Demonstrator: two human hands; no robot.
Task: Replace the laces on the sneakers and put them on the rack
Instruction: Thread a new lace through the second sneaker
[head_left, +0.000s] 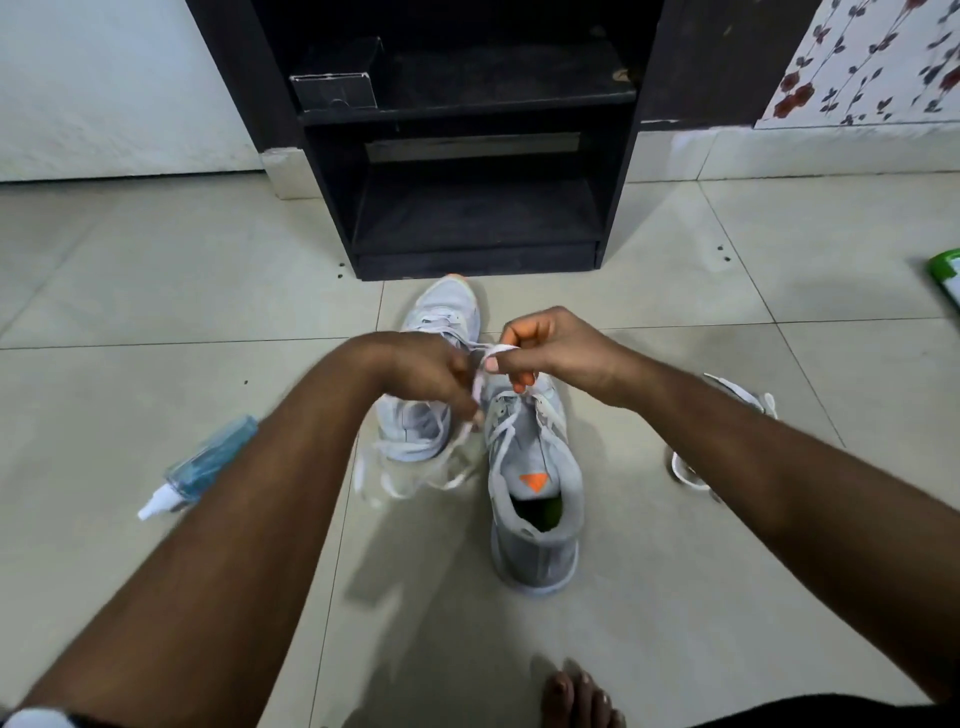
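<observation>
Both hands, left (431, 374) and right (545, 348), pinched a flat white lace (496, 353) above the near grey mesh sneaker (535, 499) on the tiled floor (156, 312); lacing seemed underway; threading the next eyelet likely follows; the black wooden rack (467, 156) stood beyond.

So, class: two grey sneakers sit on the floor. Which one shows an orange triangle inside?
The nearer sneaker, heel towards the camera. The farther sneaker, by the rack, shows none.

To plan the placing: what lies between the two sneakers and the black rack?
Head view: only bare floor tile separates the far sneaker from the rack.
</observation>
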